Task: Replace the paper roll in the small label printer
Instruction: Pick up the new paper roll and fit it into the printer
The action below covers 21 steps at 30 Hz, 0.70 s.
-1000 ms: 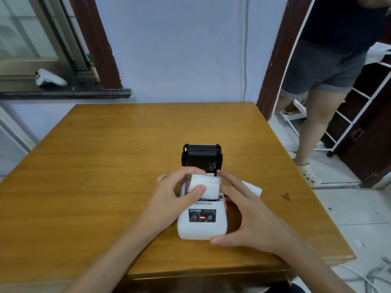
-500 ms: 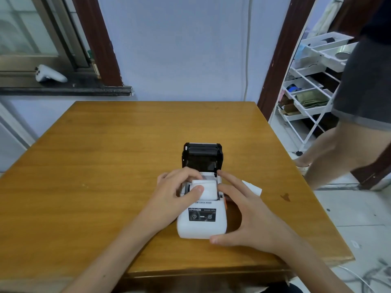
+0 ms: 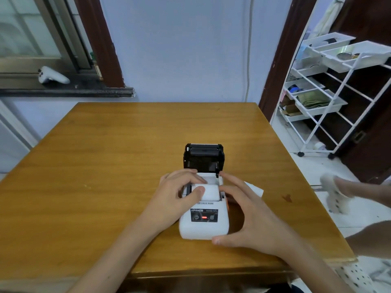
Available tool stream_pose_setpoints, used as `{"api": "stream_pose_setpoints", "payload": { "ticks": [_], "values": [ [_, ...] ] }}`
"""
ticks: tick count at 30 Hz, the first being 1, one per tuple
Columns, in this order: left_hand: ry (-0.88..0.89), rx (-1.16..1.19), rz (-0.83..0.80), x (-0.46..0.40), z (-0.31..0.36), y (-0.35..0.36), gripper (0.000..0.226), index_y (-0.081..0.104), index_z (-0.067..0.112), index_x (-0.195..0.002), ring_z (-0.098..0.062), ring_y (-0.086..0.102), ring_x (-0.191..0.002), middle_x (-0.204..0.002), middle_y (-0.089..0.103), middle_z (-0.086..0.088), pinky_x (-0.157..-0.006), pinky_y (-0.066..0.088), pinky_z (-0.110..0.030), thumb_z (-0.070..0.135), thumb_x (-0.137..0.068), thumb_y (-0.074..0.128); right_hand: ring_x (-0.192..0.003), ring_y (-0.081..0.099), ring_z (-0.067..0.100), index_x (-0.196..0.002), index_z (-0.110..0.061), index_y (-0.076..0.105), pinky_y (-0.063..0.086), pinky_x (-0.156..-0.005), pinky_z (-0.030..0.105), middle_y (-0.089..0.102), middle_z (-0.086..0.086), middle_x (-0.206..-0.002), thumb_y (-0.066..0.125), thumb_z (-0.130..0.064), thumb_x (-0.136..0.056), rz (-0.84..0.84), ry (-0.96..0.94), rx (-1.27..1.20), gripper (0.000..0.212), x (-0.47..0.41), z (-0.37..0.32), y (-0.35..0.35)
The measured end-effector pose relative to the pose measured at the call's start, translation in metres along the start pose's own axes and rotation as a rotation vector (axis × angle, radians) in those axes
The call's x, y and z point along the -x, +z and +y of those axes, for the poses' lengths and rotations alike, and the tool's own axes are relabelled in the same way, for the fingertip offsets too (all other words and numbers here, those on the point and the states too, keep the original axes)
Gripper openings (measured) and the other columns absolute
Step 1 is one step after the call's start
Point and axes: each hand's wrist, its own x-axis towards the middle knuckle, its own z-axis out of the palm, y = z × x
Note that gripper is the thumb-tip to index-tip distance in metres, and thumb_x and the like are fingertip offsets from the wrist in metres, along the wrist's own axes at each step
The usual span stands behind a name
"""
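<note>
A small white label printer stands near the front of the wooden table, its black lid tipped up and open. A white paper roll sits low in the open bay. My left hand pinches the roll, thumb on top and fingers behind it. My right hand cups the printer's right side, with the thumb at its front corner and the index finger by the bay's right edge. A red light glows on the front panel.
A second white roll or paper piece lies behind my right hand. A white wire shelf cart stands past the doorway at right. Another person's leg and white shoe move at the right edge. A white controller rests on the window sill.
The paper roll has sunk deeper into the bay under my left hand. The person at the right has walked out past the right edge, uncovering the shelf cart.
</note>
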Motion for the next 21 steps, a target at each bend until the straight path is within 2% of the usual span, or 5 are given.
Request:
{"api": "stream_pose_setpoints", "payload": {
  "ticks": [6, 12, 15, 19, 21],
  "values": [
    [0.004, 0.069, -0.004, -0.0004, -0.0016, 0.0002, 0.031, 0.074, 0.027, -0.09, 0.004, 0.05, -0.126, -0.107, 0.071, 0.024, -0.11, 0.036, -0.049, 0.051, -0.08, 0.056, -0.135, 0.018, -0.016, -0.127, -0.049, 0.029, 0.035, -0.11, 0.028, -0.004, -0.047, -0.146, 0.079, -0.066, -0.056, -0.037, 0.04, 0.038, 0.089, 0.0004, -0.0021, -0.0018],
    [0.001, 0.098, -0.01, -0.0002, -0.0002, 0.0002, 0.027, 0.073, 0.03, -0.089, 0.007, 0.049, -0.125, -0.108, 0.071, 0.023, -0.103, 0.039, -0.024, 0.049, -0.079, 0.057, -0.136, 0.027, -0.011, -0.131, -0.038, 0.039, 0.038, -0.109, 0.029, 0.0, -0.044, -0.148, 0.08, -0.065, -0.056, -0.012, 0.031, 0.013, 0.09, -0.0006, -0.0005, -0.0009],
    [-0.034, 0.118, -0.026, 0.0011, 0.0012, -0.001, 0.033, 0.073, 0.03, -0.096, 0.007, 0.05, -0.124, -0.111, 0.067, 0.025, -0.105, 0.041, -0.028, 0.052, -0.078, 0.057, -0.134, 0.03, -0.011, -0.132, -0.038, 0.039, 0.039, -0.109, 0.029, 0.002, -0.044, -0.148, 0.082, -0.063, -0.056, -0.003, 0.028, -0.012, 0.091, -0.0005, 0.0006, 0.0],
    [-0.07, 0.195, -0.047, 0.0027, 0.0048, -0.0037, 0.039, 0.065, 0.038, -0.116, -0.003, 0.059, -0.115, -0.115, 0.069, 0.02, -0.099, 0.048, -0.04, 0.049, -0.079, 0.062, -0.134, 0.031, -0.01, -0.134, -0.039, 0.038, 0.041, -0.109, 0.032, 0.004, -0.043, -0.149, 0.081, -0.064, -0.055, 0.013, 0.02, -0.019, 0.094, -0.0007, 0.0015, 0.0013],
    [-0.052, 0.214, -0.07, 0.0035, 0.0057, -0.0053, 0.034, 0.065, 0.043, -0.115, -0.004, 0.058, -0.117, -0.116, 0.067, 0.023, -0.097, 0.046, -0.036, 0.047, -0.081, 0.063, -0.134, 0.03, -0.011, -0.134, -0.04, 0.037, 0.041, -0.109, 0.032, 0.004, -0.043, -0.149, 0.081, -0.065, -0.055, 0.013, 0.021, -0.014, 0.094, -0.001, 0.0017, 0.0016]
  ]
}}
